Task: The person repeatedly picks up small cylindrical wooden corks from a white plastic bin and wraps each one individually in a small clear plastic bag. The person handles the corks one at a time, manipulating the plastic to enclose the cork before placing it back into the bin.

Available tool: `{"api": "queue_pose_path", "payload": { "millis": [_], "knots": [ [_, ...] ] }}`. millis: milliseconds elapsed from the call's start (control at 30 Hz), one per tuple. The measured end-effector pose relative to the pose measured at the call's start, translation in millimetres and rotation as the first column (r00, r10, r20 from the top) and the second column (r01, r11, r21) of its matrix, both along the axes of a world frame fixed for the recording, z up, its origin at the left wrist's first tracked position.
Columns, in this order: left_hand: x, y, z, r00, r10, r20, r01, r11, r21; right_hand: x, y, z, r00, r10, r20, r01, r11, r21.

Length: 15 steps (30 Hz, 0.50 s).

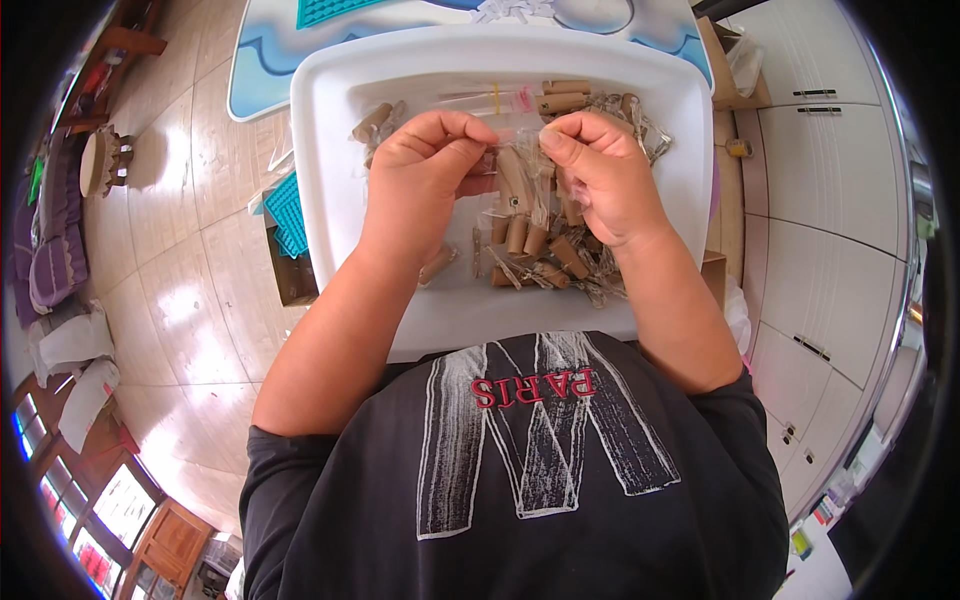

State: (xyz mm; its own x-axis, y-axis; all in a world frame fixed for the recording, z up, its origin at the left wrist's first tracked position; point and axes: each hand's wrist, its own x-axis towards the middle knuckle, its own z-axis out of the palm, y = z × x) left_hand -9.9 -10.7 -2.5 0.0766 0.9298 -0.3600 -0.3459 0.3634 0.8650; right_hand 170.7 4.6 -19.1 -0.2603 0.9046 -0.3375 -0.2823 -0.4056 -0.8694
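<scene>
My left hand and my right hand are raised over a large white plastic tub. Between them hangs a small clear plastic bag, its upper edge pinched in the closed fingers of each hand. A brown cylinder and a bundle of pale, clear-looking cord show through the bag. Below and around it, many brown cylinders with clear cords lie heaped in the tub. Some of the heap is hidden behind my hands.
The tub stands on a blue-and-white patterned table. A stack of clear bags with a yellow band lies at its far side. Beside the tub's left is a box with teal textured pieces. White cabinets line the right; a stool stands left.
</scene>
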Motion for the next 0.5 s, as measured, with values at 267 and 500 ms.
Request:
{"api": "queue_pose_path", "payload": {
  "millis": [267, 500],
  "knots": [
    [-3, 2, -4, 0.995, -0.005, 0.102, 0.007, 1.000, -0.019, -3, -2, 4, 0.997, -0.014, -0.070, 0.010, 0.998, -0.065],
    [1, 2, -6, 0.991, -0.001, -0.135, 0.021, 0.989, 0.147, -4, -1, 13, 0.999, 0.041, 0.019, -0.041, 0.999, -0.025]
  ]
}}
